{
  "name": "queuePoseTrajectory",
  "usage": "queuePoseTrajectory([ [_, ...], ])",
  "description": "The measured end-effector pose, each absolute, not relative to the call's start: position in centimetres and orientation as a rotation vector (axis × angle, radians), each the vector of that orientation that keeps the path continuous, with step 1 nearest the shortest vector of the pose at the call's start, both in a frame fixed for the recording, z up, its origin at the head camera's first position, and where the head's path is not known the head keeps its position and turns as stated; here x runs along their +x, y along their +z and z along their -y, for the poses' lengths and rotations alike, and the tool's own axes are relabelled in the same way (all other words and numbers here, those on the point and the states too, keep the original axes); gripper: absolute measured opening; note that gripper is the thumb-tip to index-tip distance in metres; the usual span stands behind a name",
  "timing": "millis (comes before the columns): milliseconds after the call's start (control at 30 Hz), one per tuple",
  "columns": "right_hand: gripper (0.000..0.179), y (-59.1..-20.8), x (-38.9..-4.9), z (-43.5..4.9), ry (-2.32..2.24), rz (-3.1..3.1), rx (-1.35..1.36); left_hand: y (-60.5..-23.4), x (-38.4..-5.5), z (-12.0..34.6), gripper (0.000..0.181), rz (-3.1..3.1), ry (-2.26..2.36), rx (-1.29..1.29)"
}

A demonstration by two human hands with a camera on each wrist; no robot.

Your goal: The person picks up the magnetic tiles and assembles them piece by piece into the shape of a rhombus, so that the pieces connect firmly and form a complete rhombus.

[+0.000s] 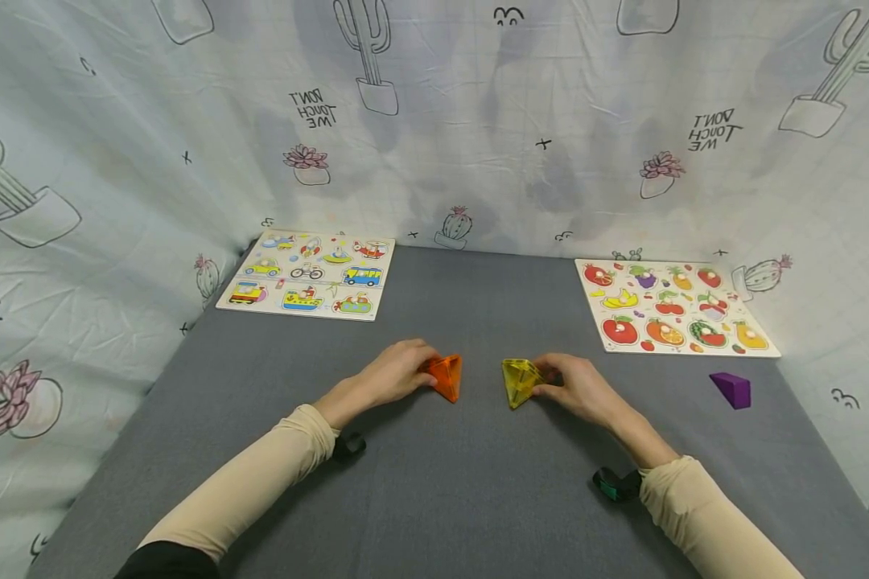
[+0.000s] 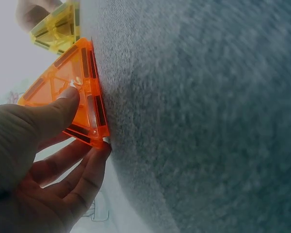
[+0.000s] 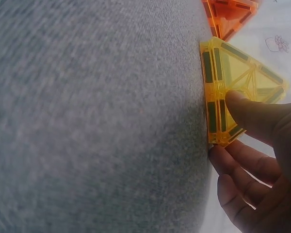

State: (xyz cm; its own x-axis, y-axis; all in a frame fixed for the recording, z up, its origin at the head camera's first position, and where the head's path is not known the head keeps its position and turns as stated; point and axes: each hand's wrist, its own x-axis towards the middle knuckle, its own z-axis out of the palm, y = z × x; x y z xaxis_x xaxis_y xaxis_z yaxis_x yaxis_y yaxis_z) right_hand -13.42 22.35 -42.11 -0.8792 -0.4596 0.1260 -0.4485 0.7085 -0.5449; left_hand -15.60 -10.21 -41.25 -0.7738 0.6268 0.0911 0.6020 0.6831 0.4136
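Near the middle of the grey table, my left hand (image 1: 397, 373) holds an orange translucent pyramid made of triangular magnetic tiles (image 1: 446, 377). In the left wrist view the thumb presses the orange pyramid's (image 2: 63, 92) near face, with the other fingers around its lower corner. A yellow pyramid of the same kind (image 1: 519, 381) is gripped by my right hand (image 1: 575, 388), a short gap to the right. The right wrist view shows the thumb on a face of the yellow pyramid (image 3: 237, 82) and fingertips under its corner. Both pyramids rest on the cloth, apart from each other.
A vehicle puzzle board (image 1: 307, 275) lies at the back left and a fruit puzzle board (image 1: 673, 307) at the back right. A purple wedge-shaped block (image 1: 732, 390) sits at the right. Patterned white cloth (image 1: 478, 121) hangs behind the grey table (image 1: 434, 498).
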Motion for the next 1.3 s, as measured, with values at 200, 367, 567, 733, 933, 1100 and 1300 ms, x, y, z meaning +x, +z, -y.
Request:
queuePoseTrajectory([
  [200,0.028,-42.0,-13.5,-22.1,-0.908,-2.885,-0.765,-41.2,-15.6,9.9,0.030,-2.822,0.666,1.031],
  [367,0.030,-42.0,-13.4,-21.7,-0.897,-2.892,-0.759,-41.2,-15.5,9.4,0.029,-2.823,0.670,1.046],
  [567,0.030,-42.0,-13.3,-21.4,-0.895,-2.898,-0.774,-41.1,-15.4,8.8,0.028,-2.824,0.666,1.076],
  [733,0.029,-42.1,-13.2,-21.1,-0.892,-2.905,-0.795,-41.3,-15.4,8.4,0.028,-2.836,0.642,1.111],
  [933,0.029,-42.0,-13.2,-20.8,-0.881,-2.903,-0.789,-41.4,-15.5,8.1,0.027,-2.827,0.633,1.141],
  [1100,0.030,-42.0,-13.2,-20.7,-0.884,-2.895,-0.781,-41.5,-15.4,7.9,0.028,-2.821,0.625,1.139],
  [1300,0.030,-42.1,-13.2,-20.7,-0.888,-2.897,-0.790,-41.4,-15.3,7.7,0.029,-2.805,0.632,1.135],
])
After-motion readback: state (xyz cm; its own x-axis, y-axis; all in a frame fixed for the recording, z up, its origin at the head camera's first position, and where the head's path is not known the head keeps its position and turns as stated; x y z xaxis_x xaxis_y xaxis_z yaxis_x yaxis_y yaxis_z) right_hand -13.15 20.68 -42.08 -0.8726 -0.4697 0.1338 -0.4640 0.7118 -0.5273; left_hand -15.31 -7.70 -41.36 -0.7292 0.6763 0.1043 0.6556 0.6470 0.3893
